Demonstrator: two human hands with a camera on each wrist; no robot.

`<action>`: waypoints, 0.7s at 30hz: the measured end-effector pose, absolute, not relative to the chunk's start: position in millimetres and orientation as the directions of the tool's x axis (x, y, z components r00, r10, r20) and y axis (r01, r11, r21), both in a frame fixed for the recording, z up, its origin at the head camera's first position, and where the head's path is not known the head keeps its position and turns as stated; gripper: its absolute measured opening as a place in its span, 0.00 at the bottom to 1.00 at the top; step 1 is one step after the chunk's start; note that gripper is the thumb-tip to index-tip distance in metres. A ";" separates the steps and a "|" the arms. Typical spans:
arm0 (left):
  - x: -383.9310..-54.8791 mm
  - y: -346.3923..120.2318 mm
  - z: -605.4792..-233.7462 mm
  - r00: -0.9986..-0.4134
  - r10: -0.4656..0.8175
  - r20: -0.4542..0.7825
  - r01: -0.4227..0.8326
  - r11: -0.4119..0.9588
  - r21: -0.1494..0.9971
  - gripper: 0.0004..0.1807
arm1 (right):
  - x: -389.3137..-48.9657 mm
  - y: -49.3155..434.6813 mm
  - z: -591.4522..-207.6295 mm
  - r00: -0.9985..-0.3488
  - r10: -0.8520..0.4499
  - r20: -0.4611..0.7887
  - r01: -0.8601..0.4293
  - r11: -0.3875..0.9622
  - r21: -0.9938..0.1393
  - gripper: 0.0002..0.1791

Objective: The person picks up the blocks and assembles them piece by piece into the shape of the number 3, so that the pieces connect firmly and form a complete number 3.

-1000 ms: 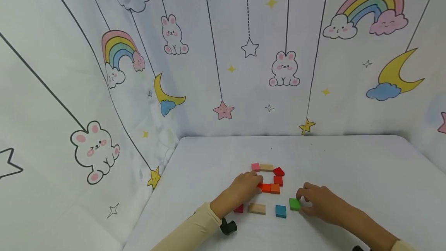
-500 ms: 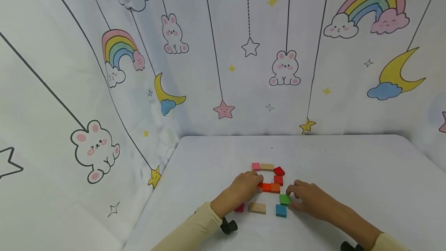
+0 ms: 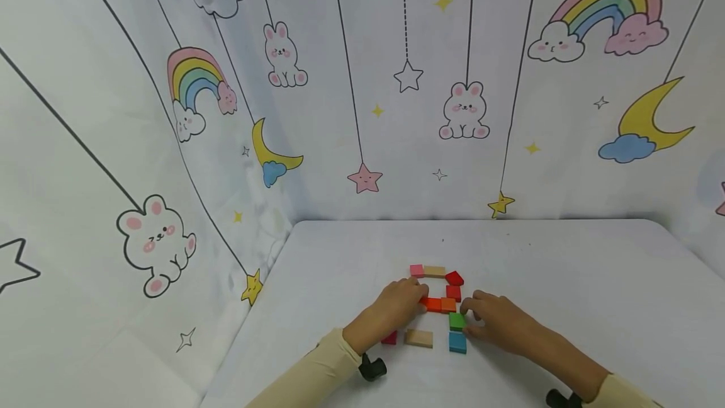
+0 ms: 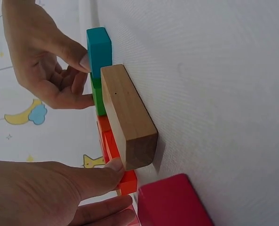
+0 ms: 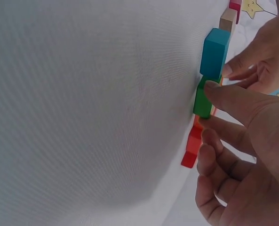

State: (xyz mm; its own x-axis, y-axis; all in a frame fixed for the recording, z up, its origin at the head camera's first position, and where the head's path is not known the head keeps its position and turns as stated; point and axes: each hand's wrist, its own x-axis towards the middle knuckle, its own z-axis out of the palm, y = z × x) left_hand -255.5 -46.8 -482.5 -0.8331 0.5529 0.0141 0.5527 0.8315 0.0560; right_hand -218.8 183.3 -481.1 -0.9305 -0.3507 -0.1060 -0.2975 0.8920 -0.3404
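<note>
My right hand point(image 3: 504, 323) pinches a green block point(image 3: 457, 322) between thumb and index finger. That block lies just behind a blue block point(image 3: 457, 342) and in front of an orange block point(image 3: 448, 305), all close together. A red-orange block point(image 3: 433, 305) lies left of the orange one. My left hand point(image 3: 393, 304) grips the left end of this row; in the left wrist view its thumb point(image 4: 112, 170) presses on a red-orange block point(image 4: 128, 182), with the other fingers on the far side. The left hand partly covers the row in the head view.
Two red blocks point(image 3: 453, 293), a plain wooden block point(image 3: 434, 272) and a pink block point(image 3: 416, 271) continue the outline at the back. Nearer lie another wooden block point(image 3: 419, 339) and a crimson block point(image 3: 389, 337), partly behind the left arm. White cloth covers the table point(image 3: 566, 269).
My right hand has slid the green block leftward and slightly back, from the right of the blue block to directly behind it. The left hand has stayed in place.
</note>
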 end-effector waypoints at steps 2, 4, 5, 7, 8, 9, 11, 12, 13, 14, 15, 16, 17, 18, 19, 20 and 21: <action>-255.6 -46.9 -482.6 -0.832 0.555 0.015 0.555 0.830 0.053 0.14 | -219.1 182.8 -480.8 -0.930 -0.350 -0.108 -0.296 0.892 -0.342 0.19; -255.7 -47.0 -483.0 -0.828 0.561 0.018 0.561 0.826 0.048 0.14 | -219.6 182.5 -480.9 -0.929 -0.354 -0.109 -0.300 0.891 -0.341 0.19; -256.1 -46.9 -483.4 -0.825 0.564 0.020 0.564 0.824 0.047 0.13 | -219.7 182.2 -480.8 -0.929 -0.352 -0.111 -0.297 0.892 -0.342 0.19; -256.1 -47.0 -483.4 -0.822 0.570 0.023 0.570 0.821 0.041 0.13 | -219.5 181.9 -480.3 -0.930 -0.351 -0.111 -0.296 0.892 -0.343 0.19; -256.2 -47.0 -484.0 -0.821 0.571 0.022 0.572 0.820 0.039 0.13 | -219.5 181.9 -480.2 -0.930 -0.352 -0.110 -0.296 0.891 -0.344 0.19; -256.0 -47.0 -483.8 -0.820 0.572 0.024 0.573 0.819 0.038 0.13 | -219.5 181.9 -480.1 -0.930 -0.351 -0.108 -0.296 0.890 -0.346 0.19; -256.1 -47.0 -483.7 -0.819 0.573 0.024 0.573 0.818 0.041 0.13 | -219.0 181.9 -479.4 -0.931 -0.351 -0.103 -0.297 0.889 -0.350 0.19; -256.1 -47.0 -483.6 -0.820 0.573 0.023 0.573 0.819 0.041 0.14 | -218.9 181.9 -479.2 -0.931 -0.352 -0.100 -0.298 0.888 -0.350 0.19; -256.3 -47.0 -483.7 -0.820 0.572 0.022 0.572 0.819 0.042 0.14 | -218.7 182.0 -479.0 -0.931 -0.352 -0.099 -0.299 0.887 -0.351 0.19; -256.5 -46.9 -483.6 -0.821 0.571 0.021 0.571 0.819 0.044 0.14 | -218.5 182.0 -478.7 -0.931 -0.351 -0.098 -0.298 0.887 -0.352 0.19; -256.5 -46.9 -483.3 -0.821 0.571 0.020 0.571 0.820 0.046 0.14 | -218.4 181.9 -478.5 -0.931 -0.352 -0.098 -0.298 0.887 -0.352 0.19; -256.6 -46.9 -483.5 -0.822 0.570 0.020 0.570 0.820 0.047 0.14 | -218.3 181.9 -478.4 -0.931 -0.352 -0.099 -0.298 0.887 -0.352 0.19; -256.7 -46.9 -483.6 -0.822 0.569 0.019 0.569 0.821 0.047 0.14 | -218.3 181.8 -478.3 -0.931 -0.352 -0.101 -0.297 0.888 -0.352 0.19; -256.6 -46.9 -484.0 -0.822 0.569 0.018 0.569 0.821 0.045 0.14 | -218.3 181.8 -478.3 -0.930 -0.353 -0.101 -0.298 0.887 -0.352 0.19; -256.5 -47.0 -484.1 -0.822 0.569 0.017 0.569 0.821 0.045 0.14 | -218.1 181.7 -478.2 -0.930 -0.353 -0.102 -0.298 0.887 -0.352 0.19; -256.3 -47.1 -484.1 -0.823 0.568 0.018 0.568 0.822 0.045 0.14 | -218.0 181.7 -478.1 -0.930 -0.353 -0.102 -0.299 0.888 -0.351 0.19; -256.2 -47.3 -484.4 -0.823 0.568 0.019 0.568 0.822 0.048 0.14 | -217.9 181.7 -478.0 -0.930 -0.354 -0.103 -0.299 0.888 -0.350 0.19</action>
